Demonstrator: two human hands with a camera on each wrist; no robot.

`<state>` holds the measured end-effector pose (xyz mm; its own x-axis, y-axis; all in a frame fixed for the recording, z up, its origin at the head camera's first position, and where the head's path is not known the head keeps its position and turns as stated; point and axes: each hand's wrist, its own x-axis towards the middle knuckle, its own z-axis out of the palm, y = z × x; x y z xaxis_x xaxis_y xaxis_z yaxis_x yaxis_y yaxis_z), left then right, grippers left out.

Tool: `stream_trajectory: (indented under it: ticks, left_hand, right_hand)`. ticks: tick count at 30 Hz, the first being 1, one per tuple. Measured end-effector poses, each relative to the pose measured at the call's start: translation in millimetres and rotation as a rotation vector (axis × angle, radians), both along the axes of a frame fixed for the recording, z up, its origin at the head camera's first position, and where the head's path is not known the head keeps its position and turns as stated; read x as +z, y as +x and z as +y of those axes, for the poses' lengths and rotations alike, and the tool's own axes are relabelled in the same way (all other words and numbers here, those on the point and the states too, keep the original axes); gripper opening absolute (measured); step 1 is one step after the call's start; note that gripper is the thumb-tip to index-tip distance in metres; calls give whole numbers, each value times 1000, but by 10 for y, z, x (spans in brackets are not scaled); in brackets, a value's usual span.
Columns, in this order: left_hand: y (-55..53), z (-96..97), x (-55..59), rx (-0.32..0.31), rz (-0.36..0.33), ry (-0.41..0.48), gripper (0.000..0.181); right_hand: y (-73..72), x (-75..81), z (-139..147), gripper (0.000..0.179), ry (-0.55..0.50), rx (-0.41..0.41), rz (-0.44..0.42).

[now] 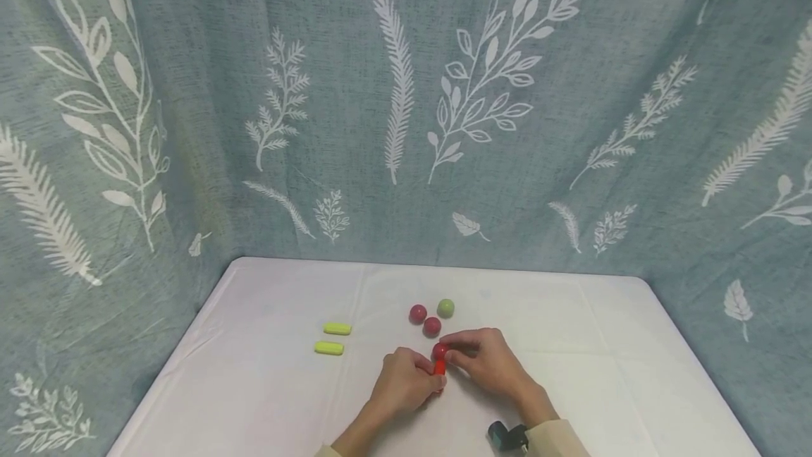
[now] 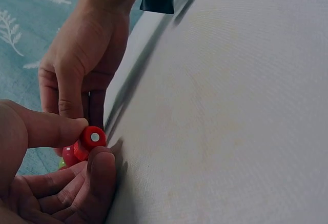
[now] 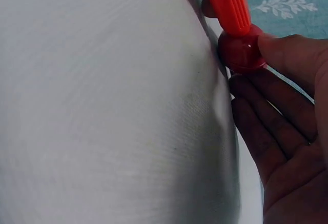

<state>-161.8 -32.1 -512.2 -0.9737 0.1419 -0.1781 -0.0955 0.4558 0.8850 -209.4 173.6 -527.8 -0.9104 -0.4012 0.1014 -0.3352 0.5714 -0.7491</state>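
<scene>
My left hand (image 1: 404, 381) pinches a ridged orange-red rod (image 3: 225, 3) between thumb and fingers. The rod's near end, a red disc with a pale round centre, faces the left wrist view. At its other end sits a shiny red ball (image 3: 238, 54), and the two touch. My right hand (image 1: 487, 362) holds this ball between thumb and fingertips. Just beyond the hands lie two darker red balls (image 1: 432, 327) and a green ball (image 1: 446, 308).
Two yellow-green rods (image 1: 329, 348) lie side by side left of the hands. A white cloth (image 1: 564, 358) covers the table. Behind it hangs a blue-green curtain (image 1: 355, 132) with white leaf prints. A dark device (image 1: 504, 436) is at the right wrist.
</scene>
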Motion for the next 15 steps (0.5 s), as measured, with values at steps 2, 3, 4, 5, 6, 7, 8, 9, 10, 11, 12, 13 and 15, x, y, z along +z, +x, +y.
stream_trajectory:
  ticks: [2, 3, 4, 5, 6, 7, 8, 9, 10, 11, 12, 13, 15]
  left_hand:
    - [4, 0, -2, -3, -1, 15, 14]
    - [6, 0, -2, -3, 0, 18, 14]
    - [8, 0, -3, -4, 2, 18, 14]
    - [10, 0, 0, -4, 2, 18, 14]
    - [10, -1, -3, -4, 0, 16, 14]
    - [8, -2, -4, -4, -1, 12, 15]
    - [7, -3, -5, -5, -3, 9, 14]
    - [7, -4, -4, -6, -6, 7, 14]
    - [6, -6, -6, -8, -8, 5, 14]
    - [6, -7, -4, -10, -8, 4, 14]
    - [4, -9, -8, -13, -7, 5, 14]
    - [3, -10, -8, -16, -4, 8, 14]
    - [3, -12, -7, -20, 3, 14, 14]
  right_hand:
    - [8, -4, 3, 27, -9, -9, 0]
    - [11, -10, 4, 28, -14, -12, -2]
    - [15, -14, 4, 29, -18, -15, -6]
    - [19, -20, 3, 29, -20, -16, -9]
    - [23, -24, 2, 29, -22, -16, -10]
    - [26, -28, -1, 29, -24, -16, -9]
    - [28, -32, -3, 29, -22, -17, -8]
    - [29, -34, -5, 29, -19, -19, -6]
    - [28, -35, -8, 29, -13, -21, -1]
    - [27, -34, -11, 28, -8, -24, 2]
    - [25, -32, -13, 28, -4, -26, 4]
    - [22, -30, -16, 27, 1, -28, 5]
    - [17, -26, -21, 27, 7, -30, 5]
